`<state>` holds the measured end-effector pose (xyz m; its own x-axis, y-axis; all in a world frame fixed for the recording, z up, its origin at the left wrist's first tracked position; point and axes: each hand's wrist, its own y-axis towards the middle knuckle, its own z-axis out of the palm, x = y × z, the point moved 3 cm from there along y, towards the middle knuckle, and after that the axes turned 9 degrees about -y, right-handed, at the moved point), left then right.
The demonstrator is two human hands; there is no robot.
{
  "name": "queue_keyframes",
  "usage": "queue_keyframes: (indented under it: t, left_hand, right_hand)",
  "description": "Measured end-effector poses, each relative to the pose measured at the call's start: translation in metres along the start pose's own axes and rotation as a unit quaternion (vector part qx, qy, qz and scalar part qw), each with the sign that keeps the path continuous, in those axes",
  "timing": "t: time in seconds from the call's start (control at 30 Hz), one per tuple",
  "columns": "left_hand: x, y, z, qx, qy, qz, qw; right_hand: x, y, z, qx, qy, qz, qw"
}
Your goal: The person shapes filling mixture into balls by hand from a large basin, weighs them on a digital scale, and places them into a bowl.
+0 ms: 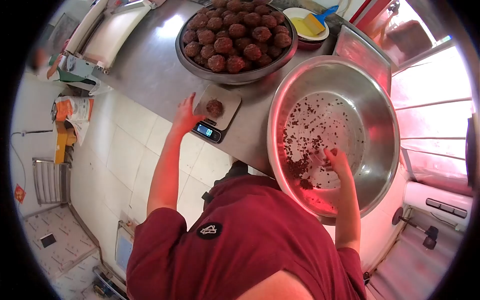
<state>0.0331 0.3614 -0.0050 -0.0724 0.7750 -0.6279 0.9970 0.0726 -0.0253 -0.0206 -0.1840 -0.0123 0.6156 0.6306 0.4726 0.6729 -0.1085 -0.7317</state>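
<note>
My left hand [187, 116] is open, its fingers spread at the left edge of a small kitchen scale [231, 102]. On the scale's plate sits one dark brown, rough-surfaced ball [215, 108]; the lit display [205, 130] seems to read zero. Inside a large steel basin [384, 145], my right hand [338, 162] hovers low over the bottom, fingers slightly curled and apart, with nothing visible in them. Dark crumbs [298, 167] are scattered over the basin's floor, thickest to the left of that hand.
Behind the scale, a wide metal bowl [235, 77] is heaped with similar dark balls [236, 31]. At the back right, a plate [304, 14] holds yellow liquid and a yellow scraper [314, 24] with a blue handle. The steel table [145, 65] ends near my body.
</note>
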Motion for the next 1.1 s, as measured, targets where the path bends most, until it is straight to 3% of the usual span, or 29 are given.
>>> queue_keyframes:
  t: [0.1,0.2,0.23,0.33,0.43,0.53,0.63,0.73,0.83,0.93,1.03,1.1]
  left_hand:
    - [0.011,-0.006,-0.019,-0.023,-0.11,-0.038,0.993]
    - [0.006,-0.009,-0.031,-0.045,-0.159,-0.078,0.983]
    - [0.004,-0.01,-0.033,-0.062,-0.153,-0.069,0.984]
    - [-0.006,-0.014,-0.039,-0.065,-0.179,-0.075,0.979]
    - [-0.007,-0.016,-0.039,-0.064,-0.211,-0.077,0.972]
    - [-0.006,-0.015,-0.037,-0.039,-0.204,-0.076,0.975]
    - [-0.01,-0.014,-0.033,-0.034,-0.207,-0.056,0.976]
    - [-0.018,-0.011,-0.031,-0.022,-0.195,-0.044,0.98]
    - [-0.025,-0.004,-0.023,0.01,-0.193,-0.021,0.981]
    - [-0.039,0.001,-0.008,0.032,-0.075,0.075,0.994]
    - [-0.069,-0.002,0.01,0.103,0.05,0.104,0.988]
    - [-0.077,0.002,0.016,0.14,0.099,0.132,0.976]
  right_hand:
    - [-0.02,0.003,0.013,0.065,-0.19,0.077,0.977]
    - [-0.03,0.031,0.055,0.084,-0.116,-0.146,0.979]
    - [-0.018,0.038,0.064,0.148,-0.028,-0.12,0.981]
    - [0.029,0.062,0.051,-0.07,-0.197,-0.171,0.963]
    - [0.061,0.074,0.039,-0.268,-0.24,-0.295,0.885]
    - [0.066,0.074,0.06,-0.286,-0.351,-0.283,0.845]
    - [0.061,0.058,0.094,-0.231,-0.378,-0.326,0.835]
    - [0.039,0.026,0.105,-0.097,-0.404,-0.409,0.812]
    - [0.014,-0.002,0.093,-0.002,-0.421,-0.417,0.806]
    - [0.01,-0.019,0.069,0.064,-0.394,-0.354,0.845]
    - [0.012,-0.02,0.046,-0.046,-0.428,-0.257,0.865]
    - [-0.007,0.0,0.044,-0.068,-0.387,-0.234,0.89]
